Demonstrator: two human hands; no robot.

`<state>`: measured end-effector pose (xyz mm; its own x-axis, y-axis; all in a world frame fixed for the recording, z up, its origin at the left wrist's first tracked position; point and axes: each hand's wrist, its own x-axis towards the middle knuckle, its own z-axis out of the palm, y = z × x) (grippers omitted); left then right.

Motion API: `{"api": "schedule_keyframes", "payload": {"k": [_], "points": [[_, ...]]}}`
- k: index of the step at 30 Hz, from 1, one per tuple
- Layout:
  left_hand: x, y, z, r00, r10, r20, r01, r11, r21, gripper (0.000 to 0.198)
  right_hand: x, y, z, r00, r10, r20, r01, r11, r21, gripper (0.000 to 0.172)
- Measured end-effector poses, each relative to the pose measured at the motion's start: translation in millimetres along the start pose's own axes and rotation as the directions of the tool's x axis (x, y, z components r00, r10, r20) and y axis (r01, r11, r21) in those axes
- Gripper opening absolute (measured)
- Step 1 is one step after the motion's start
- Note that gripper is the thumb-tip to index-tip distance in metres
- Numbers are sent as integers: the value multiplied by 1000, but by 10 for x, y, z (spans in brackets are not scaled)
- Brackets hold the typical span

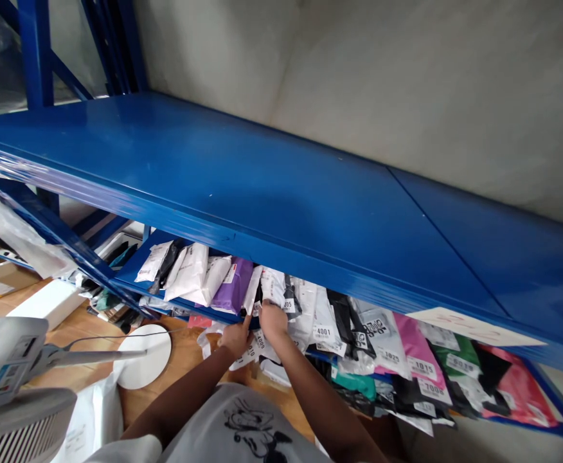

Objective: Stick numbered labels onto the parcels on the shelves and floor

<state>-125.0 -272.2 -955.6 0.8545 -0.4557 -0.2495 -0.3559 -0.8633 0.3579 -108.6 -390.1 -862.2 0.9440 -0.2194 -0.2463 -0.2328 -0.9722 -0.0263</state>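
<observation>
Below a broad blue upper shelf [189, 161], 2 bare hands are meeting a row of packed mailing bags along the front edge of a lower shelf [132, 265]. The right hand [272, 318] is resting with curled fingers at the bottom end of a white-and-black bag [272, 287], which is lying among the others near the middle of the row; I cannot tell whether the fingers are pinching it. The left hand [234, 339] is sitting just beside it, slightly lower, with 1 finger pointing up at the lower end of a narrow white packet [252, 290]; its other fingers are folding inward, and I cannot tell whether they are gripping anything.

To the left of that packet, a purple package [233, 286] is lying next to plump white parcels [189, 270]. To the right, a white bag [324, 315] is showing the label 4001, a grey bag [382, 337] is bearing 1025, and a pink bag [419, 354] is carrying 1015. Farther right, a green bag [459, 355] and a red bag [525, 386] are filling the shelf's end. At lower left, a pale appliance [9, 363] with a slatted grille is standing near a white disc [145, 366] on the wooden floor [185, 352].
</observation>
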Motion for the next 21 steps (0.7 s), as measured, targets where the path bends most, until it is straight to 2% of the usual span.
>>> {"api": "schedule_keyframes", "payload": {"k": [6,12,18,21], "points": [[30,102,-35,999,11,33,-11,1000,24,71,-27,67,-29,1000,-9,0,9,999,34,22],[-17,104,-53,998,30,61,-32,999,35,74,32,42,-90,998,48,48,-50,998,47,38],[-26,38,-23,998,33,60,-33,999,-7,65,160,12,-187,987,88,137,-87,996,-15,22],[-26,-3,-11,998,36,43,-34,998,-59,66,225,-7,-246,985,66,158,-60,997,-41,22]]}}
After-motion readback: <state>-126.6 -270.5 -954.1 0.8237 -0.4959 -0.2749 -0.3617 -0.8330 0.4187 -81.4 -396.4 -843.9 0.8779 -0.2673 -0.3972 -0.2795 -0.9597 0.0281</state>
